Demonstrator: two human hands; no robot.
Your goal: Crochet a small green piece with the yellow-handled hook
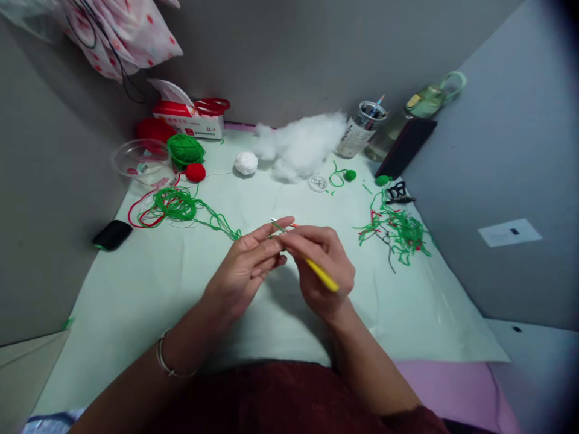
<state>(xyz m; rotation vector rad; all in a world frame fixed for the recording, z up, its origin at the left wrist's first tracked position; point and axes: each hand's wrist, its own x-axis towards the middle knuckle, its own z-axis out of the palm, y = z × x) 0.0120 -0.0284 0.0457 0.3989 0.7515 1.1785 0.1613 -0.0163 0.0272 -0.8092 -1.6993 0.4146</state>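
A crochet hook with a yellow handle [323, 275] is gripped in my right hand [326, 259], its thin metal end reaching toward my left fingertips. My left hand [246, 262] pinches green yarn [224, 224], with the forefinger stretched out and a strand across it. The yarn runs back to a loose green tangle [175, 205] on the left of the table. Both hands meet above the middle of the table. Any worked piece between the fingers is mostly hidden; a bit of red shows just behind them.
Behind my hands are a white yarn ball [245, 163], white stuffing [303, 144], a green yarn ball [186, 150], a red ball [195, 172] and a tissue box [199, 125]. To the right lie yarn scraps [404, 232], a black clip [398, 193], a phone [406, 147] and a pen jar [357, 134].
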